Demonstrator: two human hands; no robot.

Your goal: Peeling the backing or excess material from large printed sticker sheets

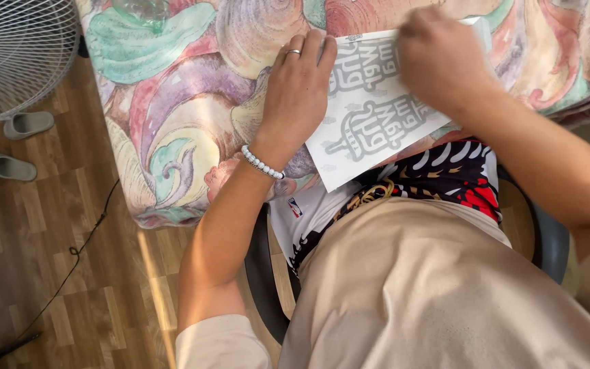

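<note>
A white sheet of paper (370, 116) printed with grey outline designs lies on a table covered by a colourful swirl-patterned cloth (179, 102). My left hand (298, 92), with a ring and a white bead bracelet, lies flat with its fingers together on the sheet's left edge. My right hand (438, 58) is blurred, its fingers curled over the sheet's upper right part. Whether it holds something is hidden.
A white standing fan (15, 55) is at the top left over a wooden floor (49, 260). Two grey slippers (18, 147) lie beneath it. A dark cable (69, 266) runs across the floor. I sit on a dark chair (261, 273).
</note>
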